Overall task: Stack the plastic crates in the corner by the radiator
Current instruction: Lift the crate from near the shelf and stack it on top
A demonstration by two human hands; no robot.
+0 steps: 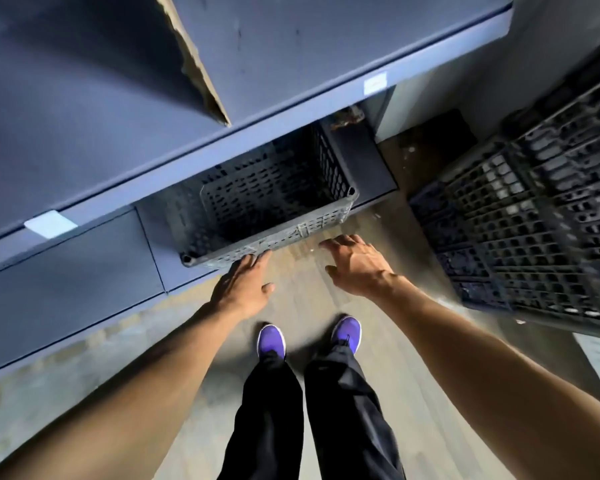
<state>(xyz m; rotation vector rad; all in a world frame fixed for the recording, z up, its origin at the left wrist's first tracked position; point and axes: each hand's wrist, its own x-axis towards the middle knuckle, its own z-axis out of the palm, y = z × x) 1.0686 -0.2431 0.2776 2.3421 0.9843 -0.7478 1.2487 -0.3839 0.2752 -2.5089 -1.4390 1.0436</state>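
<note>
- Crate point(274, 199) of black perforated plastic: upright on the bottom level of a blue metal shelving unit point(84, 109), near wall at the shelf's front edge.
- Left hand point(239, 285): fingers straight, tips at the crate's near rim; whether they touch cannot be told; nothing grasped.
- Right hand point(357, 265): fingers spread and relaxed above the grey floor point(302, 306), just beside the crate's near wall; released.
- Pile of black plastic crates point(534, 230): blurred, on the floor at far right, apart from the shelved crate.

1 empty dark lattice crate point(274, 202) upright under the shelf point(291, 109), blurred crate stack point(534, 220) beside it
</note>
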